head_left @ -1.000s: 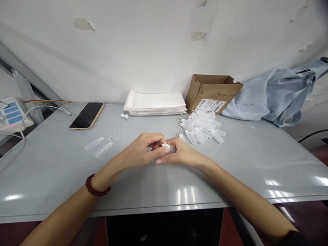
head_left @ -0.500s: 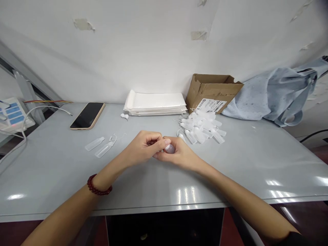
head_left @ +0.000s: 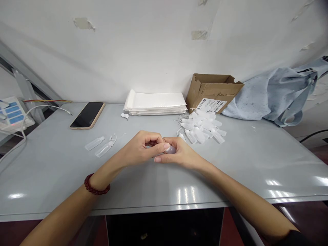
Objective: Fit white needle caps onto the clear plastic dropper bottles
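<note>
My left hand (head_left: 147,147) and my right hand (head_left: 178,153) meet over the middle of the table. Between them is a small translucent plastic bottle (head_left: 171,149), mostly hidden by fingers. The right hand wraps round it with the thumb below, and the left thumb presses its near side. Left of the hands lie two more clear plastic bottles (head_left: 94,143), one with a thin loop strap. To the right is a heap of similar small bottles (head_left: 201,126) with strapped caps.
A phone (head_left: 87,115) lies at the back left, near a white cable (head_left: 51,107). White padded envelopes (head_left: 156,101) are stacked by the wall, with small white pieces (head_left: 124,116) beside them. An open cardboard box (head_left: 212,92) and a light blue bag (head_left: 263,94) stand at the back right.
The right thumb has shifted slightly downward, away from the left hand's fingers. The left thumb has moved a little on the bottle. The things on the table stay put.
</note>
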{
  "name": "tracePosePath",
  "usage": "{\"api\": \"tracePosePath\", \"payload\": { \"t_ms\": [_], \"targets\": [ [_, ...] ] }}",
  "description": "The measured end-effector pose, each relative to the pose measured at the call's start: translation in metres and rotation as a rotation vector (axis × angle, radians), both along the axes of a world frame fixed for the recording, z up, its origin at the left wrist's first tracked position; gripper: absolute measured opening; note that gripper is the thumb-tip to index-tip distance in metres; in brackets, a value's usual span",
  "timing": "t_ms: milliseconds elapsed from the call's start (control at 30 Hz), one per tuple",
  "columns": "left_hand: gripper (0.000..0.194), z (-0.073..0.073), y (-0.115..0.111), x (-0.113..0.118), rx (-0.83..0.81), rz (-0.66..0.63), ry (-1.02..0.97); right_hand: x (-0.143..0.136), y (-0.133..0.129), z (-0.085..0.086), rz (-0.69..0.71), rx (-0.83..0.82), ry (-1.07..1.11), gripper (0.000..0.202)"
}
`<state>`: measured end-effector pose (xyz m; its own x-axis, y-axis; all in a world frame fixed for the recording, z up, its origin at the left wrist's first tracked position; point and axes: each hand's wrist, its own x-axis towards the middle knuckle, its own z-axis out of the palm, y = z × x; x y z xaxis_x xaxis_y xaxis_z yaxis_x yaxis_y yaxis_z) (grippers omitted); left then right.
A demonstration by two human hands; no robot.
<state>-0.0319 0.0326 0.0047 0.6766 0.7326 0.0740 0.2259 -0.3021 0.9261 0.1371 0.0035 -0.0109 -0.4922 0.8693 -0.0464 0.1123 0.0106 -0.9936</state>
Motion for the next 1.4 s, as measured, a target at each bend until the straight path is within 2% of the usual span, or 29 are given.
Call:
{"api": "tracePosePath", "payload": {
  "t_ms": [200, 300, 367, 400, 433, 533, 567, 600, 733, 867, 1100, 1400],
  "targets": [
    [0.029, 0.0, -0.003, 0.0, -0.004, 0.007, -0.006, 0.0, 0.0, 0.001, 0.017, 0.007, 0.0, 0.029],
    [0.034, 0.003, -0.001, 0.001, 0.019, 0.022, 0.049, 0.004, 0.002, 0.0, -0.021, 0.056, -0.121, 0.033],
    [0.037, 0.004, 0.006, -0.004, 0.056, 0.059, 0.153, 0.01, 0.005, 0.0, -0.076, 0.135, -0.252, 0.035],
    [0.037, 0.004, 0.012, -0.008, 0.09, 0.098, 0.226, 0.014, 0.008, 0.0, -0.115, 0.197, -0.324, 0.035],
    [0.039, 0.003, 0.02, -0.015, 0.14, 0.189, 0.294, 0.018, 0.011, 0.0, -0.171, 0.278, -0.397, 0.034],
    [0.033, -0.008, 0.049, -0.043, 0.475, 0.545, 0.539, 0.033, 0.02, 0.003, -0.359, 0.503, -0.635, 0.026],
    [0.03, -0.013, 0.059, -0.053, 0.583, 0.616, 0.65, 0.037, 0.024, 0.005, -0.414, 0.548, -0.73, 0.024],
    [0.033, -0.018, 0.068, -0.063, 0.658, 0.631, 0.744, 0.042, 0.026, 0.006, -0.462, 0.58, -0.831, 0.023],
    [0.046, -0.037, 0.089, -0.092, 0.658, 0.538, 0.808, 0.057, 0.035, 0.01, -0.609, 0.558, -1.188, 0.026],
    [0.062, -0.047, 0.095, -0.101, 0.59, 0.438, 0.897, 0.07, 0.041, 0.008, -0.629, 0.452, -1.343, 0.028],
    [0.07, -0.051, 0.099, -0.097, 0.59, 0.34, 0.95, 0.082, 0.046, 0.004, -0.587, 0.381, -1.388, 0.032],
    [0.052, -0.045, 0.098, -0.086, 0.606, 0.332, 0.965, 0.092, 0.046, 0.008, -0.595, 0.356, -1.269, 0.035]
  ]
}}
